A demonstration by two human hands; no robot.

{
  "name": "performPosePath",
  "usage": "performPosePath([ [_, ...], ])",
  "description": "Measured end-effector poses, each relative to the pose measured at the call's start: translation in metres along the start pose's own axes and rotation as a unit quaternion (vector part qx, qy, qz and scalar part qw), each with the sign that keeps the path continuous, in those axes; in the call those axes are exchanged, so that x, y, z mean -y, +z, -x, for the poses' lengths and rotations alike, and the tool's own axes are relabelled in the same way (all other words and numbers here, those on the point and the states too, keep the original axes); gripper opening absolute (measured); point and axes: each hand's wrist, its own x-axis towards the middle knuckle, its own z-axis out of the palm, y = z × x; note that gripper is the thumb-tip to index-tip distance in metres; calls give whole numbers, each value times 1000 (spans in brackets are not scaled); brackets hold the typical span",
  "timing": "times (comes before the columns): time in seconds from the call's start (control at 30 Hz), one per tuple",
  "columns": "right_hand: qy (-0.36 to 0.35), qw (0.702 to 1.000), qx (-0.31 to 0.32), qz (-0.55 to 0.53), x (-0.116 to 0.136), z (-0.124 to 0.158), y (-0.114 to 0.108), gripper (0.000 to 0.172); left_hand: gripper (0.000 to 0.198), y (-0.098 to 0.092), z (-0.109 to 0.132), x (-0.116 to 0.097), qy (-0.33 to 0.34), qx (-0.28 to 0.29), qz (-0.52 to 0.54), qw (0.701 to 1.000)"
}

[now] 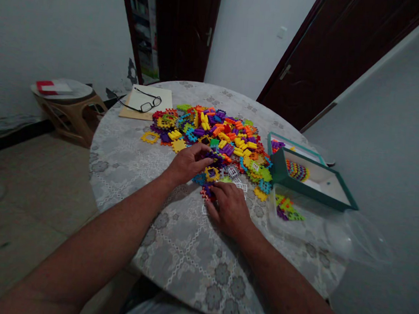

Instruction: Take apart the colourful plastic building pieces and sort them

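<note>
A big heap of coloured plastic building pieces [226,129], with notched squares and short connectors, lies on the round table. My left hand [189,164] is at the near edge of the heap, thumb and fingers apart, beside dark purple pieces. Just below its fingertips lies a yellow square frame piece [212,174]. My right hand [232,207] rests closer to me, its fingers curled down over a red and purple piece [206,191]; what lies between its fingertips is partly hidden. White window-shaped pieces [233,171] lie above the right hand.
A green-edged box [314,195] and a clear plastic tub [312,231] with some pieces stand on the right. Glasses [146,106] lie on a board [163,96] at the back left. A stool [72,109] stands left of the patterned tablecloth [181,250].
</note>
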Motion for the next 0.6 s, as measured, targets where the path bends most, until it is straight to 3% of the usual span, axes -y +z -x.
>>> performPosePath([
  [0.1, 5, 1000, -17, 13, -10, 0, 2, 28, 24, 1, 0, 2, 3, 8, 16, 1000],
  [0.33, 74, 993, -90, -26, -40, -2, 6, 34, 23, 1, 0, 3, 9, 43, 35, 998],
  [0.5, 156, 969, -151, -122, -52, -4, -2, 32, 23, 1, 2, 4, 3, 148, 53, 988],
  [0.6, 196, 948, -176, -178, -57, -1, -7, 33, 21, 4, 4, 8, 17, 193, 6, 981],
])
